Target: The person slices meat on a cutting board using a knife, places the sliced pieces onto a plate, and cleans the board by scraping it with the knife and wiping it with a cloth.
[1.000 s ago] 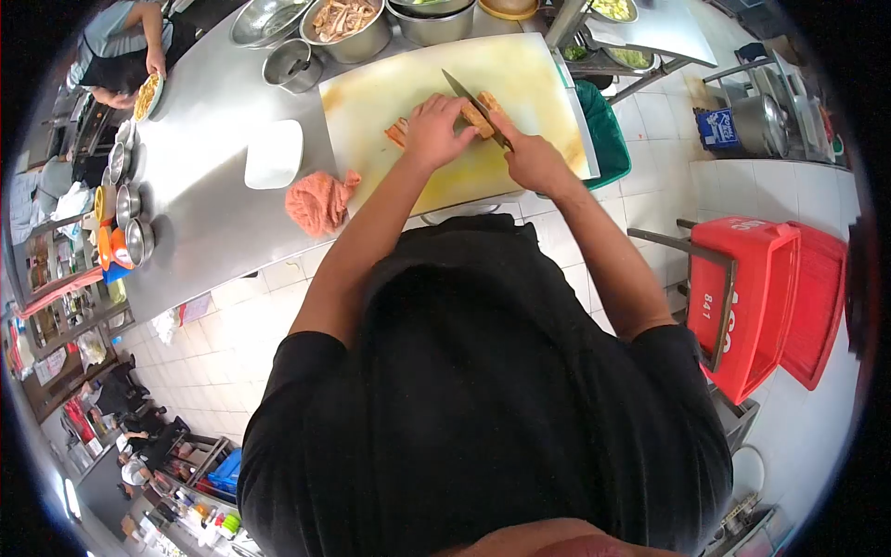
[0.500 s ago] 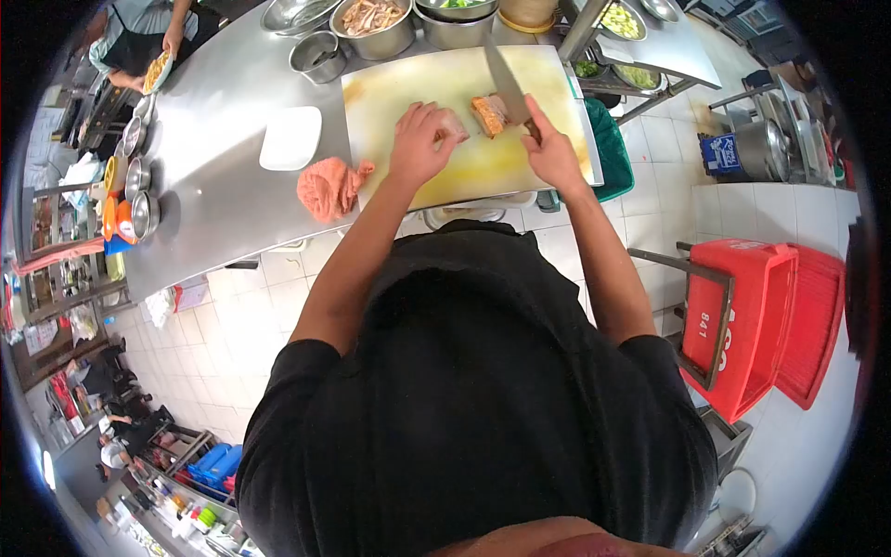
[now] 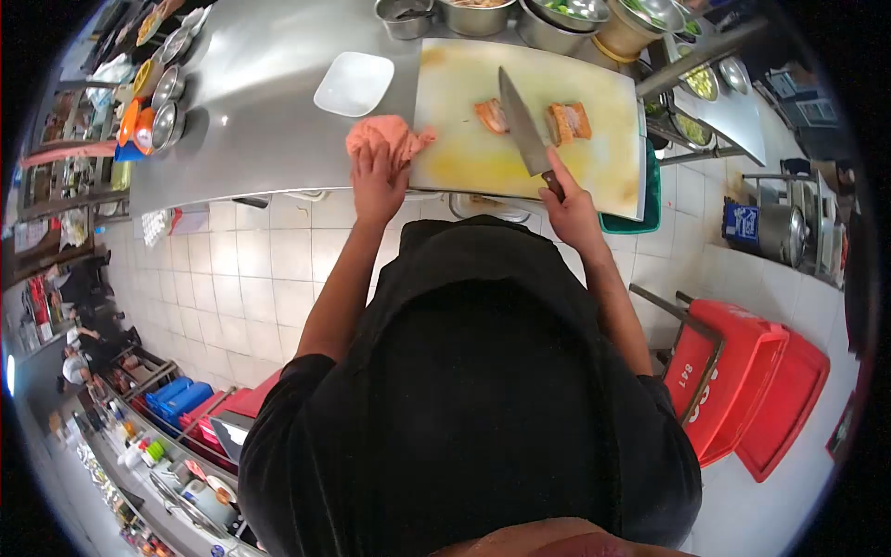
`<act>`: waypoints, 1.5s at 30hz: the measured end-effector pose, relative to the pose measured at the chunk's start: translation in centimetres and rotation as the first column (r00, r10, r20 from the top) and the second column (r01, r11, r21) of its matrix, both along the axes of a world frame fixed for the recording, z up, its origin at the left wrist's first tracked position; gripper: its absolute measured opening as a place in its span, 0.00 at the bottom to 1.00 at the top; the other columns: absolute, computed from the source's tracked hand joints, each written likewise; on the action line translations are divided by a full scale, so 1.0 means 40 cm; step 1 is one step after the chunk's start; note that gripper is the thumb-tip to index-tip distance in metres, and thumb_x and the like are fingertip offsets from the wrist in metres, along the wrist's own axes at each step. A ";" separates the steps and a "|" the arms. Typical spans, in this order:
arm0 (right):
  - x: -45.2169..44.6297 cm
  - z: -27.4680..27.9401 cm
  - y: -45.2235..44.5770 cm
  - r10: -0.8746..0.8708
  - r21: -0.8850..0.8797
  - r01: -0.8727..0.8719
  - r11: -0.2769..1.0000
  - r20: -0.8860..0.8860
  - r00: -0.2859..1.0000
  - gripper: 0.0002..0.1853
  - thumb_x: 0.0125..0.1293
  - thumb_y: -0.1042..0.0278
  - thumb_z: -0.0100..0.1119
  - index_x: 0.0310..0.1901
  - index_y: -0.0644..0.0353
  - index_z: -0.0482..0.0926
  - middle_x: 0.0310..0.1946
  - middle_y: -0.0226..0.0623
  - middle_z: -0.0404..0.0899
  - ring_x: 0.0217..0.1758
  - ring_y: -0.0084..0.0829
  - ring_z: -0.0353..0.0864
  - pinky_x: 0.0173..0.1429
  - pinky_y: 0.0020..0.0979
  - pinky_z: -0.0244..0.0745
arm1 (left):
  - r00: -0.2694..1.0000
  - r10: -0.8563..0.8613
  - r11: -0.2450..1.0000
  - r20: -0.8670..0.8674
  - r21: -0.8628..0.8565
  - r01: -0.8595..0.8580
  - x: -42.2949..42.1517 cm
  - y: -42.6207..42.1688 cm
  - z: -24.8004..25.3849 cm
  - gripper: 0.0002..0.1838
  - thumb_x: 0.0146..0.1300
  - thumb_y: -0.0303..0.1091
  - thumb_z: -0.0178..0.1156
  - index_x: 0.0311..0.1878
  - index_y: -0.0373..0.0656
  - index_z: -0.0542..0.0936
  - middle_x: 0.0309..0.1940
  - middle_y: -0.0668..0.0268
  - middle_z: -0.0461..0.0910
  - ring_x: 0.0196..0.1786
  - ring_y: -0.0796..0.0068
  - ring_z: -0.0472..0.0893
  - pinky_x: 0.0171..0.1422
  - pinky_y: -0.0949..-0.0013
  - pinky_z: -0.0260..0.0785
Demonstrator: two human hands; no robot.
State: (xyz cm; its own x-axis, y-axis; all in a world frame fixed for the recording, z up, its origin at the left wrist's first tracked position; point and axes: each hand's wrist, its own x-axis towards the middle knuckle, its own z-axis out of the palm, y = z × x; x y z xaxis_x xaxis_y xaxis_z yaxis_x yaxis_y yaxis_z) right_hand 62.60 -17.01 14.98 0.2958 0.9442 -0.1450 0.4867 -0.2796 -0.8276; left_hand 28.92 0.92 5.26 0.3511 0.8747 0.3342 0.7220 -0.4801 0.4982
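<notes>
My right hand (image 3: 574,215) is wrapped round the handle of a kitchen knife (image 3: 522,123), its index finger stretched toward the blade. The knife points away from me over the white, yellow-stained cutting board (image 3: 455,79). Left of the blade lies a small piece of cooked meat (image 3: 491,117) with an orange-brown skin. A larger chunk of the same meat (image 3: 568,122) rests to its right. Fingers apart, my left hand (image 3: 377,181) lies on a crumpled orange cloth (image 3: 388,137) beside the board, on the steel table.
A white square dish (image 3: 355,84) stands behind the cloth. Steel bowls and pots (image 3: 478,17) line the back. Below the board's right edge hangs a green bin (image 3: 640,209). A red lidded cooler box (image 3: 742,381) is to my right. Small metal bowls (image 3: 169,123) stand far left.
My left hand has left the meat piece and moved left onto the orange cloth. The knife is now between the two meat pieces. The view has shifted.
</notes>
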 end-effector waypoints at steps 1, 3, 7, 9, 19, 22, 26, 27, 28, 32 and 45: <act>-0.022 0.002 0.018 0.049 -0.053 -0.049 0.997 0.004 0.999 0.38 0.75 0.79 0.59 0.84 0.47 0.62 0.57 0.41 0.86 0.57 0.28 0.83 0.65 0.30 0.76 | 0.999 0.027 1.000 -0.021 0.016 -0.026 0.008 0.000 -0.012 0.34 0.65 0.47 0.71 0.72 0.47 0.76 0.75 0.43 0.67 0.81 0.33 0.60 0.80 0.36 0.57; -0.043 -0.064 0.043 0.143 -0.009 -0.142 0.990 0.054 0.988 0.38 0.75 0.77 0.60 0.83 0.44 0.62 0.59 0.47 0.87 0.58 0.34 0.87 0.65 0.35 0.78 | 0.996 0.075 0.997 -0.055 0.038 -0.073 0.015 0.001 -0.026 0.32 0.66 0.48 0.70 0.71 0.49 0.76 0.75 0.45 0.67 0.81 0.35 0.60 0.80 0.36 0.57; -0.069 -0.067 0.102 0.173 -0.069 -0.164 0.984 0.167 0.971 0.36 0.75 0.74 0.60 0.83 0.42 0.64 0.55 0.51 0.88 0.53 0.41 0.89 0.62 0.35 0.80 | 0.996 0.054 0.997 -0.077 0.050 -0.050 0.003 0.022 -0.014 0.28 0.63 0.45 0.70 0.66 0.51 0.80 0.72 0.52 0.72 0.78 0.40 0.65 0.75 0.39 0.62; -0.052 -0.088 0.128 0.091 0.002 -0.093 0.996 0.218 0.972 0.35 0.76 0.71 0.60 0.82 0.42 0.64 0.52 0.52 0.88 0.51 0.43 0.90 0.61 0.35 0.80 | 0.994 0.043 0.998 -0.098 0.058 -0.037 -0.015 0.034 -0.004 0.26 0.62 0.43 0.71 0.63 0.53 0.81 0.70 0.55 0.74 0.76 0.45 0.68 0.71 0.42 0.65; -0.082 -0.040 0.148 -0.046 0.027 0.039 0.999 0.294 0.955 0.36 0.76 0.71 0.59 0.83 0.45 0.62 0.59 0.51 0.87 0.60 0.44 0.89 0.62 0.38 0.81 | 0.994 -0.105 0.990 -0.021 0.093 0.107 -0.121 0.100 -0.027 0.13 0.61 0.34 0.66 0.50 0.51 0.84 0.50 0.65 0.82 0.56 0.57 0.80 0.58 0.53 0.73; -0.128 -0.067 0.132 -0.070 0.077 0.048 0.996 0.321 0.945 0.36 0.76 0.71 0.59 0.83 0.47 0.62 0.61 0.51 0.86 0.61 0.39 0.88 0.63 0.37 0.80 | 0.984 -0.178 0.982 -0.029 0.064 0.179 -0.136 0.133 -0.053 0.09 0.60 0.34 0.66 0.44 0.48 0.82 0.47 0.65 0.83 0.54 0.57 0.82 0.56 0.54 0.75; -0.203 -0.037 0.116 -0.068 0.024 0.065 0.998 0.112 0.991 0.34 0.76 0.73 0.56 0.82 0.51 0.62 0.70 0.55 0.78 0.71 0.46 0.81 0.70 0.39 0.76 | 0.916 -0.191 0.961 0.353 -0.121 0.247 -0.142 0.158 -0.137 0.09 0.60 0.36 0.68 0.41 0.48 0.81 0.43 0.64 0.84 0.50 0.56 0.84 0.54 0.54 0.78; -0.209 -0.060 0.113 -0.053 0.115 0.041 0.993 0.107 0.993 0.34 0.76 0.76 0.56 0.82 0.55 0.62 0.70 0.53 0.79 0.73 0.40 0.81 0.72 0.37 0.74 | 0.943 -0.202 0.977 0.266 -0.018 0.215 -0.149 0.154 -0.116 0.09 0.59 0.37 0.68 0.40 0.48 0.81 0.43 0.64 0.84 0.49 0.56 0.84 0.53 0.54 0.78; -0.216 -0.062 0.113 -0.062 0.085 0.055 0.995 0.090 0.994 0.34 0.77 0.76 0.55 0.82 0.56 0.62 0.71 0.52 0.78 0.73 0.40 0.80 0.72 0.36 0.74 | 0.964 -0.202 0.978 0.172 0.089 0.189 -0.157 0.153 -0.108 0.09 0.59 0.38 0.69 0.40 0.48 0.81 0.43 0.64 0.84 0.49 0.56 0.84 0.53 0.54 0.79; -0.257 -0.048 0.120 -0.081 -0.005 0.081 0.997 0.018 0.997 0.34 0.78 0.79 0.53 0.83 0.60 0.59 0.74 0.52 0.75 0.76 0.39 0.76 0.77 0.35 0.69 | 0.973 -0.179 0.977 0.146 0.139 0.159 -0.183 0.151 -0.116 0.11 0.59 0.41 0.71 0.40 0.48 0.82 0.43 0.64 0.84 0.48 0.57 0.84 0.51 0.53 0.79; -0.335 0.009 0.161 0.040 -0.009 -0.040 0.999 -0.027 0.999 0.35 0.77 0.82 0.51 0.83 0.64 0.55 0.77 0.54 0.70 0.81 0.40 0.70 0.80 0.35 0.64 | 0.912 0.382 0.924 -0.148 0.076 -0.375 -0.639 0.293 -0.058 0.14 0.56 0.44 0.73 0.39 0.50 0.82 0.40 0.63 0.84 0.46 0.53 0.84 0.46 0.47 0.77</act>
State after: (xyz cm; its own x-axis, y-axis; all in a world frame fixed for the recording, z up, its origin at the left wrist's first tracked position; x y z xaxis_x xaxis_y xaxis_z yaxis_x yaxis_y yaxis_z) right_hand 49.19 -10.57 15.36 0.2536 0.9537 -0.1618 0.4756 -0.2686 -0.8376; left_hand 3.37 12.64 2.93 0.0477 0.9378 0.3438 0.9209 -0.1746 0.3485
